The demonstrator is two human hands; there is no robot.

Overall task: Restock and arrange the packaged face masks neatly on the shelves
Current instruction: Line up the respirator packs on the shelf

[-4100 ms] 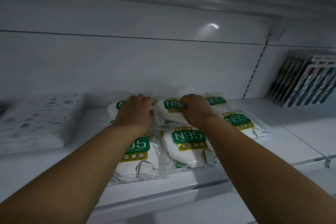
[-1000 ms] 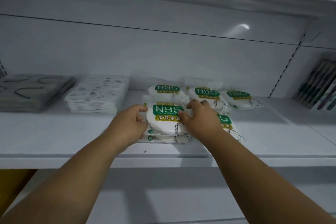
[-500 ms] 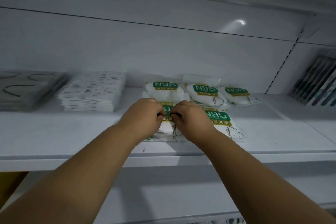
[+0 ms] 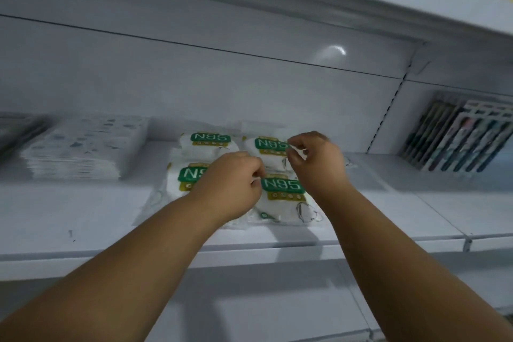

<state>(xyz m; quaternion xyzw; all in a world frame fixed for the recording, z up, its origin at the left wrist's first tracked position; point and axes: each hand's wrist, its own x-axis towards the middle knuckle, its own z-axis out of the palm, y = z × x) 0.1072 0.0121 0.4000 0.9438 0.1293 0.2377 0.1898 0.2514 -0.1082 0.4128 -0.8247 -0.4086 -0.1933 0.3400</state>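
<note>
White shelf (image 4: pixel 83 219), your hands over four N95 mask packs.
Your left hand (image 4: pixel 230 186) pinches the front-right pack (image 4: pixel 286 200) at its top-left corner; your right hand (image 4: pixel 316 164) pinches the back-right pack (image 4: pixel 266 147) by its edge, fingers curled.

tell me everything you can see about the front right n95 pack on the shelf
The front right N95 pack is a clear, glossy plastic bag of white masks, lying flat near the front of the white shelf. It has a green label reading N95, a yellow band with small round icons below, and a line drawing of a mask at its lower right. The left hand pinches its upper left corner. A second pack lies close on its left.
</note>
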